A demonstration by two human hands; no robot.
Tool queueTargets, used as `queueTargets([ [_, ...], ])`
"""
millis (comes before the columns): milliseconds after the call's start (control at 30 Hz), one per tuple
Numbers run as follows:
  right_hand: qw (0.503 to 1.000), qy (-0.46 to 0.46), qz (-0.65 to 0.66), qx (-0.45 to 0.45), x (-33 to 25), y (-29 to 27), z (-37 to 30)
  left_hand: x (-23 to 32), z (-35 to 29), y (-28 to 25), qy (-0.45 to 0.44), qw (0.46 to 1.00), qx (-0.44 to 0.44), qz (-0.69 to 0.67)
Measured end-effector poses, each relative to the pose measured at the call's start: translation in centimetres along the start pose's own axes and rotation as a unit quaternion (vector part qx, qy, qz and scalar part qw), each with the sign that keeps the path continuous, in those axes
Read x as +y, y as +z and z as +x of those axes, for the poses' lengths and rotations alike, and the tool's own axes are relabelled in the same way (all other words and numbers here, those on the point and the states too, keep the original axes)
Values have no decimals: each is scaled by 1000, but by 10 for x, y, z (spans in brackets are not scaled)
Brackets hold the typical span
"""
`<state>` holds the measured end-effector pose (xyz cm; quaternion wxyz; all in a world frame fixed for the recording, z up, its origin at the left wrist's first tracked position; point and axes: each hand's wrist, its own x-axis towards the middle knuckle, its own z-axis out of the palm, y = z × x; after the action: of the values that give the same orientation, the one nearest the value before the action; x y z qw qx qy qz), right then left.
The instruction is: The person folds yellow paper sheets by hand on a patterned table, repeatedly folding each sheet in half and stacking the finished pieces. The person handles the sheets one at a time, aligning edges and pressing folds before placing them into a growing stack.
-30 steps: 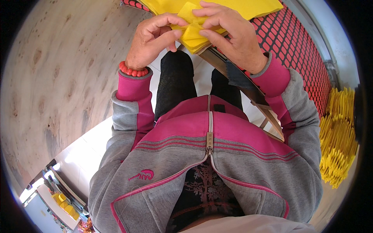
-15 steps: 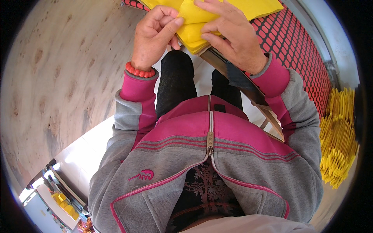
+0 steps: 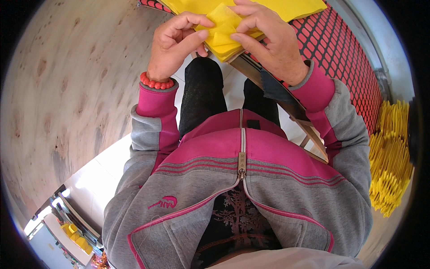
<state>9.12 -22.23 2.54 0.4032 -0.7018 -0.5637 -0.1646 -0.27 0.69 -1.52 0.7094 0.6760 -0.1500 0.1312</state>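
Observation:
At the top centre, thin yellow paper point(image 3: 222, 35) is partly folded, with a pointed flap and creases between my hands. My left hand point(image 3: 174, 45), below a red bead bracelet, has its thumb and index fingertips at the paper's left edge. From the other side my right hand point(image 3: 274, 42) pinches the creased part between thumb and index finger; its other fingers are bent above. Under and behind this paper lie wider flat yellow sheets point(image 3: 298, 9) on the edge of the table.
A red and black patterned cover point(image 3: 342, 54) lies over the wooden-framed table. Beside it at the right stands a tall pile of folded yellow papers point(image 3: 389, 157). A large wooden board point(image 3: 67, 98) fills the left. Dark cloth point(image 3: 272, 86) hangs below the table edge.
The paper's smooth upper fold is now a raised, creased flap with a point. My left thumb has moved slightly down along the edge, and my right fingers have closed on the crease.

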Motion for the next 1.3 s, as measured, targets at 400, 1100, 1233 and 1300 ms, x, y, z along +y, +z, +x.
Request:
queueTargets([
  [400,1000,-15,4,23,3,4,-1,-3,-1,1,-11,1000,7,16],
  [1100,996,-56,-50,-53,-1,-5,1,-7,3,5,-23,996,82,8],
  [1233,999,-24,15,-23,0,-2,0,-9,2,0,-13,998,54,6],
  [1300,1000,-14,18,-14,0,-1,-1,-7,0,-1,-9,1000,29,-2],
])
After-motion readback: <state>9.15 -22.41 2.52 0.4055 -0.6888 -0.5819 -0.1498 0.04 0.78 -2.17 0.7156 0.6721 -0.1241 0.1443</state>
